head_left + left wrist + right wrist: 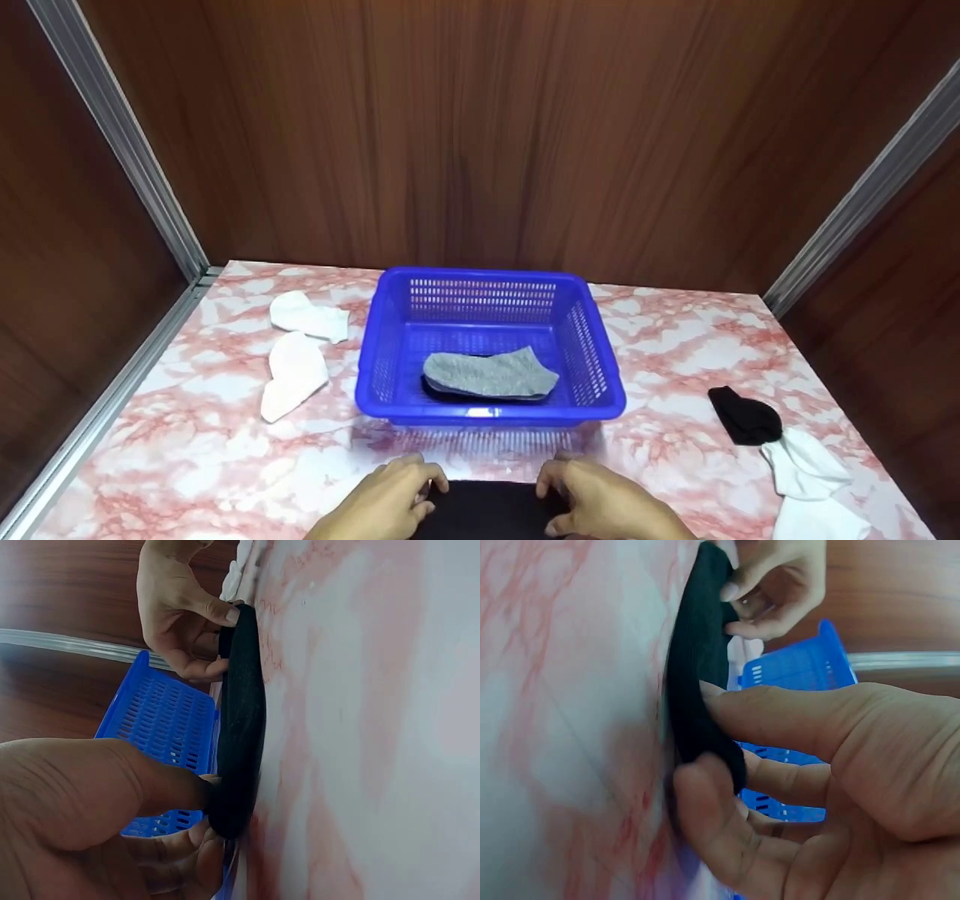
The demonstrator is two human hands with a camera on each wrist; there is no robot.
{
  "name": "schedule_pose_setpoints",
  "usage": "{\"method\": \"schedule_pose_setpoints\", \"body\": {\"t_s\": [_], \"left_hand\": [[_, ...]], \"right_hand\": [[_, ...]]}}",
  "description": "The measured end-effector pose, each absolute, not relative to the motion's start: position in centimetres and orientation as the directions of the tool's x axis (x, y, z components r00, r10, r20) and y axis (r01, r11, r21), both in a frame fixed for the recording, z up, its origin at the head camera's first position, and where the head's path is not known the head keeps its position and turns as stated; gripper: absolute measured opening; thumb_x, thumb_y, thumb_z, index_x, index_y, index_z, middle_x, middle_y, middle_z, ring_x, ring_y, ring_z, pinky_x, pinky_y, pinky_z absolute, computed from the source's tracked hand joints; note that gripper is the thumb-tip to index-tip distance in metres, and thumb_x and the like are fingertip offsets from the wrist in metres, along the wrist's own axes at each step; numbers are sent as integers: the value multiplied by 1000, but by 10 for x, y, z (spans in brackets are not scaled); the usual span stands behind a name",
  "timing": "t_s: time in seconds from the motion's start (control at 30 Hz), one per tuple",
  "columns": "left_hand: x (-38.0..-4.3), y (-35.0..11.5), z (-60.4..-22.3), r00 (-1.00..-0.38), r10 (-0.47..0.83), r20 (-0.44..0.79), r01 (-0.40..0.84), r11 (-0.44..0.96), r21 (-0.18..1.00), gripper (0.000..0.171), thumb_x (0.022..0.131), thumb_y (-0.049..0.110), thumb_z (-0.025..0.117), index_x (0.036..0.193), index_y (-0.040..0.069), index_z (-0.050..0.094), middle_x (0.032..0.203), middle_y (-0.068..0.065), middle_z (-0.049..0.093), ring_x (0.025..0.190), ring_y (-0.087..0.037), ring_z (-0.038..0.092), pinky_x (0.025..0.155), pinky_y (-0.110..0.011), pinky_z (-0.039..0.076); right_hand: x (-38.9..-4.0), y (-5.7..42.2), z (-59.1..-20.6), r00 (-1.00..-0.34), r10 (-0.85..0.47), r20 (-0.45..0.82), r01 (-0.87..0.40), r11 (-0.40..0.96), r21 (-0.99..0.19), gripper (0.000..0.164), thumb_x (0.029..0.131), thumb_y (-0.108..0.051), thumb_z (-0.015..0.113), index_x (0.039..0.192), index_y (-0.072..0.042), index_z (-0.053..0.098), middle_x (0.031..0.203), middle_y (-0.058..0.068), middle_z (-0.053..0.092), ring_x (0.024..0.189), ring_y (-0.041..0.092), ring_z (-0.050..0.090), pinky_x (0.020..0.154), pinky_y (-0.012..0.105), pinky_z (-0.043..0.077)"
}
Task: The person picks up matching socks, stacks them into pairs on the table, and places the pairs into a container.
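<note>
Near the front edge of the head view lies a black sock (pixel 484 514), stretched sideways between both hands. My left hand (pixel 390 499) pinches its left end; in the left wrist view the thumb presses on the dark fabric (pixel 244 712). The right hand (pixel 600 499) holds the other end, with thumb and fingers around the cloth (pixel 694 667) in the right wrist view. Just beyond the hands stands a blue plastic basket (pixel 491 412). Inside it a grey sock (pixel 487 373) lies flat on top of darker socks, which are mostly hidden.
Two white socks (pixel 298 371) lie left of the basket. On the right are a black sock (pixel 746 416) and white socks (pixel 810 469), partly overlapping. Brown wood-look panels (pixel 480 135) with metal edge strips enclose the pink marbled table (pixel 187 442) at the back and sides.
</note>
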State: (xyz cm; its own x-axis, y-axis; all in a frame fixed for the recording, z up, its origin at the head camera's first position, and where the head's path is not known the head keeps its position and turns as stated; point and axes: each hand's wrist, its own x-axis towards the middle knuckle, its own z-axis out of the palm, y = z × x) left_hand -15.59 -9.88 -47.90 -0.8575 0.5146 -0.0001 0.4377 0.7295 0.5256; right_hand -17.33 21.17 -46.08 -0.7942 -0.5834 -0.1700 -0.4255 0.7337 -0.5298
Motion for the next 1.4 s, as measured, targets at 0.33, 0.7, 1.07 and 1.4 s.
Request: {"method": "schedule_pose_setpoints", "body": {"t_s": [0.33,0.7,1.07,1.4], "left_hand": [[-158,-94,-478,-824,560,88,540,728,424,27,82,10,72,106,22,74,91,8,58,80,-7,56,70,-29,49],[-161,-91,-478,-793,603,86,582,710,395,30,80,4,71,108,14,76,89,4,63,82,-11,63,69,-26,53],[-161,-96,-479,-780,623,58,574,677,460,34,80,5,73,113,8,73,92,4,59,86,-10,61,76,-26,55],[-162,-94,-479,-764,641,72,602,668,437,33,78,4,74,111,8,72,91,3,60,83,-10,62,73,-26,54]], "right_hand": [[-170,221,-462,-816,-545,-192,-387,763,-518,38,68,-28,85,95,-23,60,78,-11,54,69,-4,45,60,18,41],[-171,222,-463,-807,-563,-179,-416,757,-504,37,69,-29,86,94,-21,60,71,-13,55,63,-6,46,57,17,41],[-173,218,-461,-811,-557,-178,-422,768,-481,37,70,-31,86,93,-21,60,70,-13,57,62,-5,47,57,17,41],[-172,221,-459,-781,-607,-150,-500,751,-431,35,73,-32,84,95,-20,60,75,-12,54,66,-5,45,60,15,41]]}}
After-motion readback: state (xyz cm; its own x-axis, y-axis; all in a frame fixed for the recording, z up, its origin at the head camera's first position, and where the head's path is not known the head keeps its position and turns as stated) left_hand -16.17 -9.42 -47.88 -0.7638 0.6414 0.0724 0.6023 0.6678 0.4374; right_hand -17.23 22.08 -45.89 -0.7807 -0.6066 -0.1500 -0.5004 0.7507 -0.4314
